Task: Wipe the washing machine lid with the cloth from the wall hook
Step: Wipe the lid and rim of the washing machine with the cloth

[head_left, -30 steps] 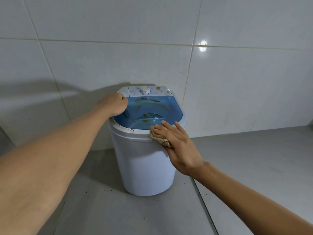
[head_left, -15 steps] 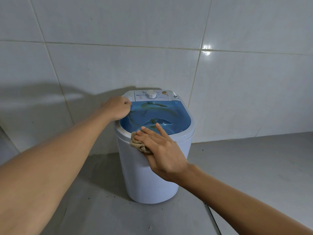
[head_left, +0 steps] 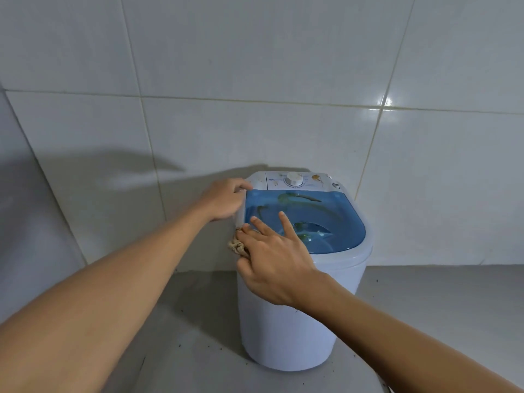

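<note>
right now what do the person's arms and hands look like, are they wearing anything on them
The left forearm and right forearm are bare as far up as the picture shows, with no sleeves in view. The left hand and right hand are bare too: no gloves, rings, watch or bracelet show.

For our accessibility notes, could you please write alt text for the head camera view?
A person's right hand presses a beige cloth against the front left rim of a small white washing machine with a blue see-through lid, while the left hand grips its back left corner. The machine stands on a grey floor against a white tiled wall.
</note>
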